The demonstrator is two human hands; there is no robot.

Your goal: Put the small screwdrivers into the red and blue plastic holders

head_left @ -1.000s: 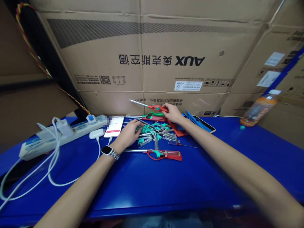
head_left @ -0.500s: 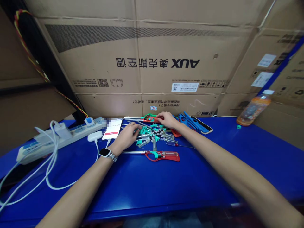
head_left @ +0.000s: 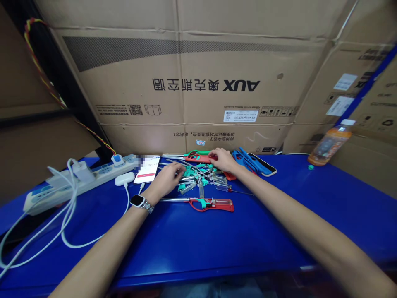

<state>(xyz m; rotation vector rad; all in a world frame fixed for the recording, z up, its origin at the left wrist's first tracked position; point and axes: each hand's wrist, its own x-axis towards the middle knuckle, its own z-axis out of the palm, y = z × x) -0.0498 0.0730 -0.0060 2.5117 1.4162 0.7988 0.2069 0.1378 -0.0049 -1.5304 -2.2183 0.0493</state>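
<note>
My right hand (head_left: 223, 160) reaches to the back of a loose pile, its thumb and fingers closed on the handle end of a red stick lighter (head_left: 201, 158). That lighter lies beside a green one (head_left: 196, 152) near the cardboard. At the pile's left side rests my left hand (head_left: 167, 179), fingers loosely curled and thumb apart, by the green trigger pieces (head_left: 187, 171); no held part shows. The pile also has metal tubes, thin wires and clear fuel tanks (head_left: 202, 190). In front lies an opened red lighter (head_left: 217, 205) with its tank and trigger showing.
Blue lighter casings (head_left: 248, 160) and a dark phone (head_left: 268, 169) lie right of the pile. To the left are a lit phone (head_left: 147, 169), a white charging case (head_left: 124, 179), and a power strip (head_left: 102, 170) with trailing cables. An orange drink bottle (head_left: 331, 142) stands far right against the cardboard (head_left: 204, 58).
My right hand has shifted slightly right and toward me at the red lighter, whose handle now lies a bit lower in view. My left hand stays almost in place. The view tilts up slightly.
</note>
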